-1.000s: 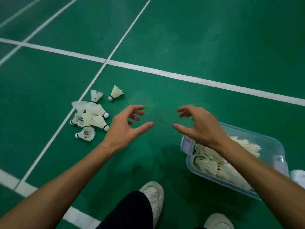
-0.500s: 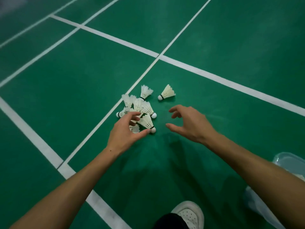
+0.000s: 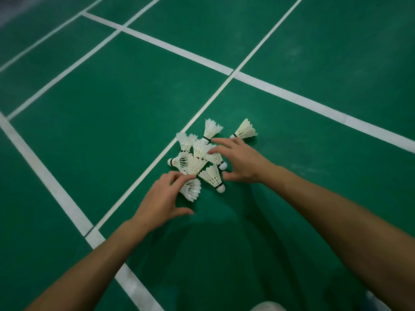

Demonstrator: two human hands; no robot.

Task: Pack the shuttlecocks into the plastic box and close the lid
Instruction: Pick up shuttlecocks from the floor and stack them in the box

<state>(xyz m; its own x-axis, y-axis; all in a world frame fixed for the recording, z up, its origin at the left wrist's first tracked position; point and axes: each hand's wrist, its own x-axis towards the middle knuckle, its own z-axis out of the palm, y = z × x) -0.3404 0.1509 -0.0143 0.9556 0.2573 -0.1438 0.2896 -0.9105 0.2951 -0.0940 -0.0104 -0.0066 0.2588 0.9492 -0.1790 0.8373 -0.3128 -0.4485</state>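
Both hands have just reached the shuttlecocks [image 3: 197,162] heaped on the floor [image 3: 112,131]: left hand [image 3: 161,200] and right hand [image 3: 238,161] spread wide, gathering; box now out of view.

My arms bare, no sleeves visible. My left hand [image 3: 160,199] and right hand [image 3: 241,161]: no gloves, rings, watch.
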